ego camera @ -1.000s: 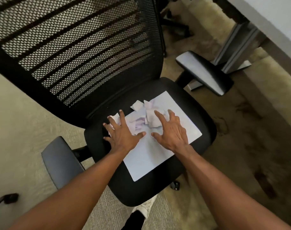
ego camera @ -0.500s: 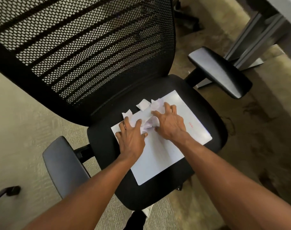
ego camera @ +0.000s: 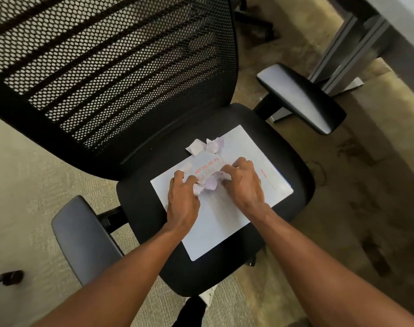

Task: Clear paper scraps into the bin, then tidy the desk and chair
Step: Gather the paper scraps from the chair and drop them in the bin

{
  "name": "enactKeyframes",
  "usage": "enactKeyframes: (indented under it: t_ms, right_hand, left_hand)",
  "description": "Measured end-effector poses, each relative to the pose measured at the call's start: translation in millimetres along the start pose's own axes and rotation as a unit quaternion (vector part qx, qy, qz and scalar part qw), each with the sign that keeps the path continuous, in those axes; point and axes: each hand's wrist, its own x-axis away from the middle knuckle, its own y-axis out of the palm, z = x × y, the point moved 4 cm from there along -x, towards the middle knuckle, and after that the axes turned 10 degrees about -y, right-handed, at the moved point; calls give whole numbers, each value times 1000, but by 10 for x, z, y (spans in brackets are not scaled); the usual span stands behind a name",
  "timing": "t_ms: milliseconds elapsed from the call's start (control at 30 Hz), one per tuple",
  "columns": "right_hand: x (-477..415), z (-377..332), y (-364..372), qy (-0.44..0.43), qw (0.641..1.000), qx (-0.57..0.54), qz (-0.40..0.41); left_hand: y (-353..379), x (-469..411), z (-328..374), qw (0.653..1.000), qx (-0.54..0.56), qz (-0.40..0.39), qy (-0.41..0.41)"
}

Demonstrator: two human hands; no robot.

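Carpeted floor, black mesh chair (ego camera: 154, 208). White folder (ego camera: 215, 227) lies flat on seat. Left hand (ego camera: 182, 204) and right hand (ego camera: 244, 185), fingers curled, pinch a crumpled scrap bundle (ego camera: 208, 184) at folder centre. Two loose scraps (ego camera: 207, 145) sit at folder's far edge.

Both hands (ego camera: 214, 192) around crumpled scraps (ego camera: 207, 182) on chair-seat folder (ego camera: 224, 218)

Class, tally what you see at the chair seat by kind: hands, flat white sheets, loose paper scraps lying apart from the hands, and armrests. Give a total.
Hands: 2 (left hand, right hand)
Flat white sheet: 1
Loose scraps apart from the hands: 2 (scrap, crumpled scrap)
Armrests: 2 (left armrest, right armrest)
Total: 7
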Motion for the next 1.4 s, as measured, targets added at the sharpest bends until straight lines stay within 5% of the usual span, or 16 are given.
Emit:
enactKeyframes:
  t_ms: [300,567,1133,1400]
  right_hand:
    - [264,229,-284,130,974,-134,128]
    - [931,612,-451,241,926,-213,197]
    - [4178,1532,-445,445,811,-229,303]
    - [5901,1666,229,558,715,-276,318]
  left_hand:
    - [-75,161,85,992,112,35,-40]
    - [27,713,592,987,157,24,18]
    - [924,2314,1690,974,193,4,120]
    - [1621,3677,1979,947,195,-137,215]
